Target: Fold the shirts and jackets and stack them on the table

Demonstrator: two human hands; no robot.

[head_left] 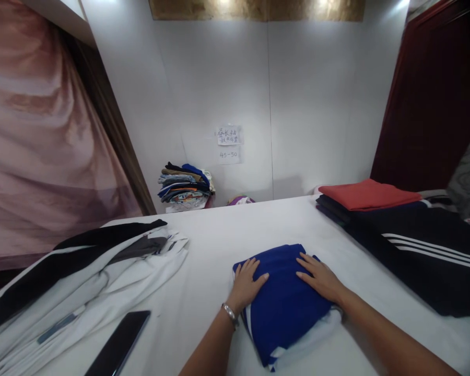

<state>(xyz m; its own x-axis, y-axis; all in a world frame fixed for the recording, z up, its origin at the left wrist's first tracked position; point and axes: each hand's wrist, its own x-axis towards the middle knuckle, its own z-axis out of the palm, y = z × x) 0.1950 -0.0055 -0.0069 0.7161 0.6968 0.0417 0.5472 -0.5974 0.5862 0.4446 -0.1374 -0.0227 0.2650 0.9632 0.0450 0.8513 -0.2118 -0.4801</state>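
A folded blue garment (284, 297) with white parts along its edges lies on the white table in front of me. My left hand (247, 282) rests flat on its left side, fingers stretched out, with a silvery bracelet at the wrist. On the upper right part of the garment, my right hand (320, 277) lies palm down with its fingers spread. Neither hand grips the cloth. Some whitish fabric shows under the blue layer near the lower right.
To the left lie loose white and black garments (102, 271) and a dark phone (119, 342). Folded clothes, a red piece (370, 194) and a black striped one (423, 250), are at right. Another clothes pile (186, 183) stands beyond the table's far edge (258, 203).
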